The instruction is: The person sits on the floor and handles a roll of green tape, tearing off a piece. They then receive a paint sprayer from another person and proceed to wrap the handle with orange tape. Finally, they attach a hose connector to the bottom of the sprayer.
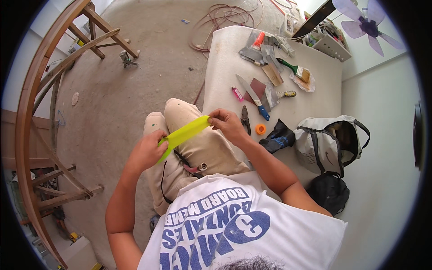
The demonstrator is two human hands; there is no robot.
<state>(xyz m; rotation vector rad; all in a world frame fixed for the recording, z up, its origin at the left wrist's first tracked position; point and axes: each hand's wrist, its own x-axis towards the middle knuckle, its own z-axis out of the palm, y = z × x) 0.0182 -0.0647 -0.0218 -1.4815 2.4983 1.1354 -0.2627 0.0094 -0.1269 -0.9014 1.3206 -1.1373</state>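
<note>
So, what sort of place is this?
Perhaps a room under renovation, or a workshop: it has a green-handled flat paintbrush, a metal scraper with a yellow-black handle, and a stained grey-brown floor.

The head view looks steeply down and forward from above the shirt [292,225], through a wide fisheye lens. It is near enough that the left grip [146,150] and right grip [228,124] sit mid-view, yet takes in floor [112,85] beyond both, the worktop [225,54] beyond and right of the right grip, and wall [378,99] farther right.
</note>
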